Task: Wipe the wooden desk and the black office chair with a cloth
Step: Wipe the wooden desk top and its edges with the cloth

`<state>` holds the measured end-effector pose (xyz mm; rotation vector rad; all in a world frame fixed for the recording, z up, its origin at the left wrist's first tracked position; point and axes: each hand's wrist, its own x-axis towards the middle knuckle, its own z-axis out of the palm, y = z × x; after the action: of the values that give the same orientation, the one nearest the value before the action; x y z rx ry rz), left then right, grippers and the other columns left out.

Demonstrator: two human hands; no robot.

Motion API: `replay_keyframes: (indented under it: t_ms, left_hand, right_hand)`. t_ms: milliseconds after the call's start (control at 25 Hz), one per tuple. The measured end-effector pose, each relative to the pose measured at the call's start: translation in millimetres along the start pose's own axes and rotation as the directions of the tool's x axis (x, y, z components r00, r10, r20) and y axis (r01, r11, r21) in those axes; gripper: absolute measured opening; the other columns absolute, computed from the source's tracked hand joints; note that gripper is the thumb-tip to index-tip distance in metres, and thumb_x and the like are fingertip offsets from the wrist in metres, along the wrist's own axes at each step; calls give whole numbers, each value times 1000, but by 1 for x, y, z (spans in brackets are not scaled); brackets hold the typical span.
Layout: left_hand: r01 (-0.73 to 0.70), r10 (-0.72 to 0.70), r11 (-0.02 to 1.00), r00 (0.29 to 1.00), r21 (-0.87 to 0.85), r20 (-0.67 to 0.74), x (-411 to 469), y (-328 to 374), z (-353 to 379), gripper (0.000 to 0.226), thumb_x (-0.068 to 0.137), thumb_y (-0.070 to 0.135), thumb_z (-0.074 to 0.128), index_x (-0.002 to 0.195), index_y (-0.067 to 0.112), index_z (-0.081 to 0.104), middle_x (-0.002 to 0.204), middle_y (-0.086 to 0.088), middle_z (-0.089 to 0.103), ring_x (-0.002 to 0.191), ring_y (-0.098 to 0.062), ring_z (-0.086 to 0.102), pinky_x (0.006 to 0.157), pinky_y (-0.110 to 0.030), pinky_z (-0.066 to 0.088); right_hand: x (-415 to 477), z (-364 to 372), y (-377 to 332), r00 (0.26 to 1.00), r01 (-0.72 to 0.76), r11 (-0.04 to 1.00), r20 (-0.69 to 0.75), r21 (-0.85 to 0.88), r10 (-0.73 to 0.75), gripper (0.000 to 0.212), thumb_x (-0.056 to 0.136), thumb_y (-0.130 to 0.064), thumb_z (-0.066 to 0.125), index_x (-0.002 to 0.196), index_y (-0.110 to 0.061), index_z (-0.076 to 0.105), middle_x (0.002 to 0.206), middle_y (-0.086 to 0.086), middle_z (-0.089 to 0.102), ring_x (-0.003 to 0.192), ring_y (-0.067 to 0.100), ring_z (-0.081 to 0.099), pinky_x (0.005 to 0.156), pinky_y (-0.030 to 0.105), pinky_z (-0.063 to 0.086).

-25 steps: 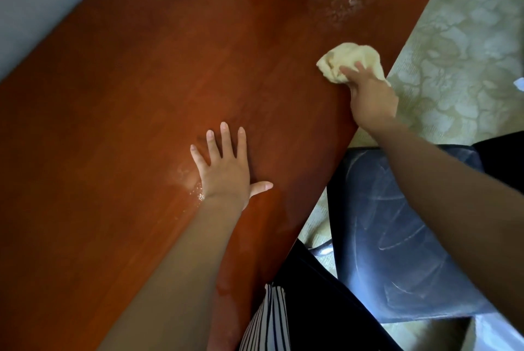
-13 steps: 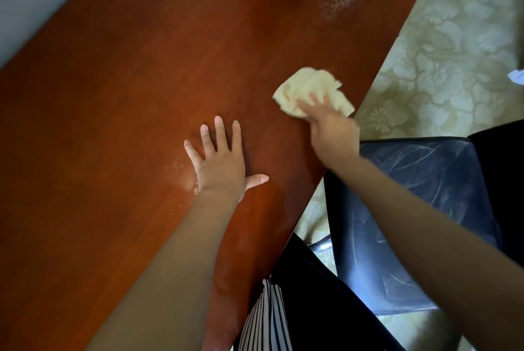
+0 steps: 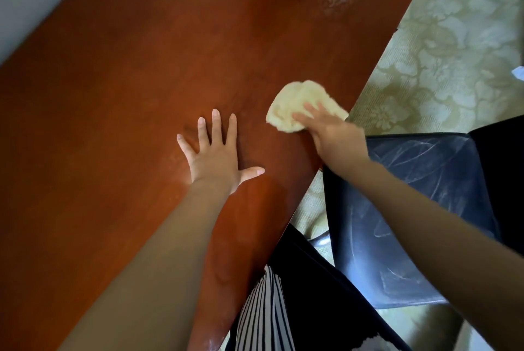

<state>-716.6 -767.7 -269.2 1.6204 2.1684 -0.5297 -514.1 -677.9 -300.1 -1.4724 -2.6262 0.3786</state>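
Reddish wood fills most of the view: the desk (image 3: 141,95) runs diagonally from lower left to upper right, with patterned floor (image 3: 442,47) beyond its right edge. On it, near that edge, the right hand (image 3: 331,135) presses down on a crumpled pale cloth (image 3: 297,101), fingers clenched over its bunched rear part, forearm reaching in from the lower right. The left hand (image 3: 217,157) lies flat and empty just beside, fingers spread, thumb out toward the cloth. The chair (image 3: 425,209) stands just right of the desk, its seat streaked.
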Motion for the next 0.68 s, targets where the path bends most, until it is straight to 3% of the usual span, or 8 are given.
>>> replay_keyframes:
  t_ms: [120,320,680]
  left_hand:
    - [-1,1,1000,1000,26,-4,0,-1,0,112,72,84,34,147,24,-24,156,-6,-26,145,-31,-15,109,-66,-1]
    - [-36,37,999,998,24,-59,-11,-15,-1,110,75,81,37,147,25,-24,158,-8,-20,145,-34,-12,111,-64,-2]
    - [-112,113,994,985,14,-132,-109,-65,65,111,73,82,41,149,27,-20,158,-8,-19,145,-35,-14,110,-64,-2]
  right_hand:
    - [51,-16,16,973,-225,974,52,17,224,40,100,-25,38,134,-45,46,150,-10,38,129,28,46,95,47,45]
    - [71,-10,-9,865,-501,862,9,72,502,46,100,-15,34,138,-40,45,148,1,41,126,31,47,97,43,38]
    - [-58,14,-102,945,-320,947,58,-24,321,51,99,-9,37,140,-38,40,153,-4,33,130,30,43,88,42,45]
